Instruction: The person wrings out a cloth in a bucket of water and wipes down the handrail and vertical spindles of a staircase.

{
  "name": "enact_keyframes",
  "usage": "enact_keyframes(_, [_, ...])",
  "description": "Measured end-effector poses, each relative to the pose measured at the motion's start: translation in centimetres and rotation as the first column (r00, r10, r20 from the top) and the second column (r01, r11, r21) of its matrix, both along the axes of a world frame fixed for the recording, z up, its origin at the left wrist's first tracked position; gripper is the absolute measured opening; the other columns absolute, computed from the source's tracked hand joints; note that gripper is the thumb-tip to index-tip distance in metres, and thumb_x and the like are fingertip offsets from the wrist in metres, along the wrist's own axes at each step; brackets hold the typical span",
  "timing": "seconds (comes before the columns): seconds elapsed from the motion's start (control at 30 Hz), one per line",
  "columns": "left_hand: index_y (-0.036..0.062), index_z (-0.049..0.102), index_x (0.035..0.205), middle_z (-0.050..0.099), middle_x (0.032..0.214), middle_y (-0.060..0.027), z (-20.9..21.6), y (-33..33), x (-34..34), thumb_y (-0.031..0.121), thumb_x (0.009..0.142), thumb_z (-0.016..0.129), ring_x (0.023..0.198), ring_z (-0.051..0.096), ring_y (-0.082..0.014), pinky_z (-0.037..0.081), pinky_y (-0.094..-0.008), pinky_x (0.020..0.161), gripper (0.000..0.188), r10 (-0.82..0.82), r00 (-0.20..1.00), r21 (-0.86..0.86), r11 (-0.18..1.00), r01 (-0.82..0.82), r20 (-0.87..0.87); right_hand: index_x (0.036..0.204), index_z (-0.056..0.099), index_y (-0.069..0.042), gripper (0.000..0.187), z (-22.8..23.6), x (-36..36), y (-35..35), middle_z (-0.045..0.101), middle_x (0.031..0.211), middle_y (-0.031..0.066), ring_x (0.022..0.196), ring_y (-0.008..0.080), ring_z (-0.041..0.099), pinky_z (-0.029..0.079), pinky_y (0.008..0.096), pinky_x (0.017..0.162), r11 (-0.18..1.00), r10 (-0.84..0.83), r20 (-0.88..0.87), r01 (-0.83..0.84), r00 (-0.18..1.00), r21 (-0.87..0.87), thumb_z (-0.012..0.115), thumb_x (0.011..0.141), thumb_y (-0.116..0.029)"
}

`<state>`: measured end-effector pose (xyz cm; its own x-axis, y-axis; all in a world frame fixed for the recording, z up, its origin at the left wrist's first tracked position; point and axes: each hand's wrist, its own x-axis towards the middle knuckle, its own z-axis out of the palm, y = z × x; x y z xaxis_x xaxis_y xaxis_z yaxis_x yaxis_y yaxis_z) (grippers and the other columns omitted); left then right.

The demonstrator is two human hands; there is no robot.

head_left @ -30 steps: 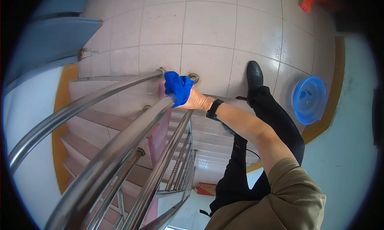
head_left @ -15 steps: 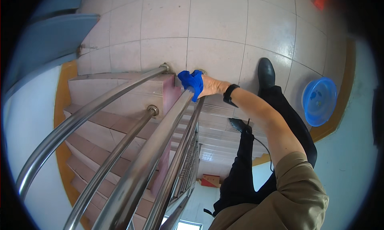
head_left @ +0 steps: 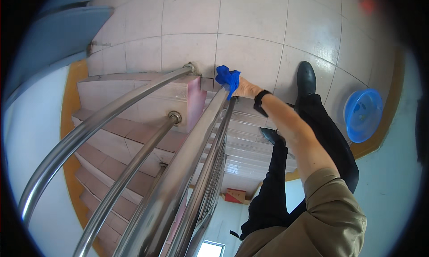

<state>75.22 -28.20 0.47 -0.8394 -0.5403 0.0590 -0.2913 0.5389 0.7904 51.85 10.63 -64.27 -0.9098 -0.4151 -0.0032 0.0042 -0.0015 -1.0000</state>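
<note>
My right hand (head_left: 243,86) is closed on a bright blue cloth (head_left: 228,79), bunched around the upper end of a thick steel handrail (head_left: 192,147). Part of the cloth sticks up beyond the fingers and a corner hangs down beside the rail. The fingers are largely hidden behind the cloth. A black band circles the wrist, and the bare forearm runs back to a khaki sleeve. My left hand is out of view.
Tiled stairs (head_left: 129,134) descend on the left, beside a second curved steel rail (head_left: 107,109). A translucent blue basin (head_left: 364,116) stands on the right by the wall. A red box (head_left: 235,195) lies lower down. My black shoe (head_left: 306,78) rests on the tiled floor (head_left: 250,56).
The view has shifted slightly. My right hand and the blue cloth have moved a little up and right in the picture, staying at the handrail's end.
</note>
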Motion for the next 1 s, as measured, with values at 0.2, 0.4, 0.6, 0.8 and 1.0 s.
enact_keyframes(0.2, [-0.0010,0.038,0.149,0.056,0.135,-0.0264,-1.4,-0.5,0.5,0.053,0.105,0.029,0.114,0.065,-0.0351,0.056,-0.0459,0.099,0.071,-0.011,1.000,0.025,1.000,0.011,-0.004,0.119,0.062,-0.003,0.044,9.9,2.5,0.1,0.062,0.101,0.0054,0.090,0.0217,0.061,0.055,0.0376,0.081,0.970,-0.226,0.549,0.238,0.805,0.050,0.067,0.075,-0.007])
enact_keyframes(0.4, [-0.0011,0.038,0.149,0.057,0.134,-0.0264,-2.4,-0.2,1.0,0.053,0.105,0.029,0.113,0.065,-0.0350,0.056,-0.0457,0.098,0.070,-0.012,1.000,0.037,0.999,0.011,0.009,0.101,0.064,-0.008,0.020,13.2,0.4,-0.6,0.061,0.087,0.0050,0.078,0.0208,0.063,0.053,0.0388,0.065,0.701,-0.150,0.943,0.705,0.296,-0.109,0.067,0.088,-0.022])
enact_keyframes(0.6, [-0.0012,0.038,0.149,0.057,0.134,-0.0263,-2.8,-0.3,0.5,0.053,0.105,0.029,0.113,0.065,-0.0348,0.056,-0.0455,0.098,0.070,-0.021,0.999,0.032,0.999,0.020,0.041,0.093,0.067,0.003,0.020,6.2,-1.3,-3.9,0.069,0.087,0.0147,0.071,0.0288,0.066,0.055,0.0456,0.064,0.684,-0.406,0.909,0.691,0.095,0.234,0.069,0.089,-0.017])
enact_keyframes(0.8, [-0.0012,0.039,0.149,0.058,0.133,-0.0262,-2.9,0.0,0.8,0.053,0.105,0.029,0.113,0.065,-0.0347,0.056,-0.0454,0.098,0.070,-0.012,0.998,0.016,1.000,0.011,0.065,0.100,0.063,0.001,0.018,1.5,-1.6,-3.8,0.071,0.093,0.0186,0.078,0.0357,0.069,0.060,0.0534,0.073,0.567,-0.136,0.988,0.812,-0.069,0.135,0.070,0.086,-0.009])
enact_keyframes(1.0, [-0.0013,0.039,0.149,0.058,0.133,-0.0261,-2.8,0.2,1.5,0.052,0.105,0.029,0.112,0.066,-0.0345,0.056,-0.0452,0.098,0.070,-0.010,0.998,0.001,1.000,0.010,0.067,0.102,0.059,-0.008,0.022,3.8,-0.1,-3.5,0.065,0.092,0.0107,0.082,0.0317,0.068,0.059,0.0558,0.074,0.405,-0.042,0.994,0.911,0.102,-0.076,0.070,0.083,-0.006])
